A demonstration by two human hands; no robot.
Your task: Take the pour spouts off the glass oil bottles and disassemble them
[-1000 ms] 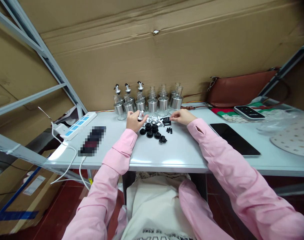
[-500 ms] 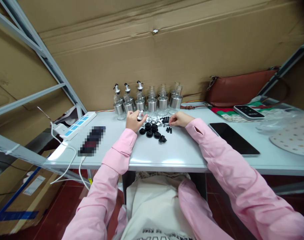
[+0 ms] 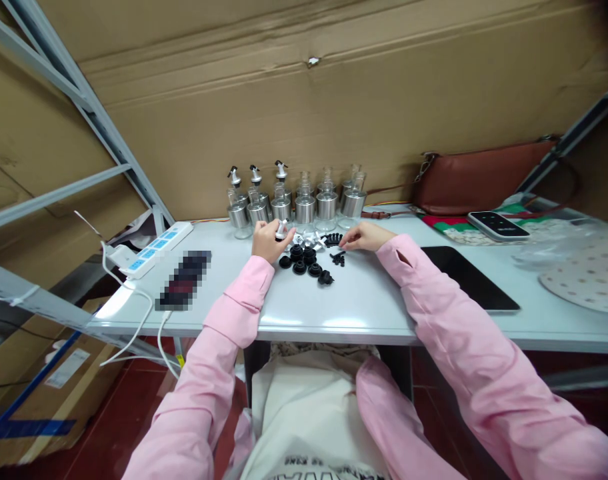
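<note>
My left hand is closed on a silver spout piece near the middle of the table. Just to its right lie several loose silver pieces, and below them a cluster of round black stoppers. My right hand hovers by the small black pieces, its fingers pressed together; whatever is between its fingertips is too small to make out. Behind both hands stand glass and metal bottles in two rows, and three at the back left carry silver-and-black spouts.
On the left are a power strip, a white cable and a blurred dark device. A black tablet lies beside my right sleeve. Farther right are a brown bag, a phone-like device and clear plastic. Cardboard rises behind the table.
My right hand has shifted slightly right, away from the small black pieces, and a piece beneath its fingertips now lies with the lower group. My left hand stays on the silver spout piece.
</note>
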